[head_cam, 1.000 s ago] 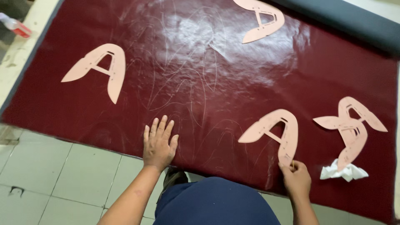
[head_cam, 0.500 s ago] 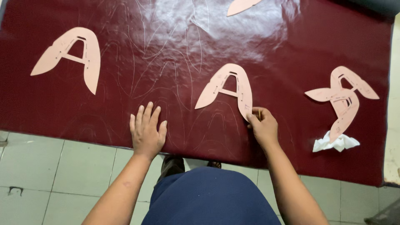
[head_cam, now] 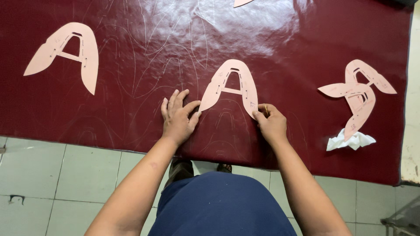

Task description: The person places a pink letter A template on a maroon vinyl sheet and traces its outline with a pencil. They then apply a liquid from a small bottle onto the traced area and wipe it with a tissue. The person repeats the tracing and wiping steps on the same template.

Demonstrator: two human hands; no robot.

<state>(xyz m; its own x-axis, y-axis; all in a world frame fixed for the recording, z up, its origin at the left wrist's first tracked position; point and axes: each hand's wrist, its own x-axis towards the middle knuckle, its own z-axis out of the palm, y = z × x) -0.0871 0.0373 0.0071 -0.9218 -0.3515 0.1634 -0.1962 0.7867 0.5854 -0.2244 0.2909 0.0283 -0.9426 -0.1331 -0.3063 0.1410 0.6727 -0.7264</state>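
Note:
A dark red leather sheet [head_cam: 131, 65] lies flat, marked with faint traced outlines. A pink A-shaped paper pattern [head_cam: 229, 87] rests on it in the middle. My left hand [head_cam: 177, 116] lies flat on the leather, fingers spread, thumb touching the pattern's left tip. My right hand [head_cam: 271, 122] pinches a thin yellow marking tool [head_cam: 266, 109] at the pattern's right tip.
Another pink pattern [head_cam: 65, 50] lies at the far left, two overlapping ones [head_cam: 356, 91] at the right above a crumpled white cloth [head_cam: 350, 140]. A further pattern's tip [head_cam: 241, 2] shows at the top edge. Pale floor tiles [head_cam: 52, 175] run below the leather's near edge.
Both hands have come together at the middle pattern: the left hand slid right to its left tip, and the right hand holds its right tip. The view shifted right.

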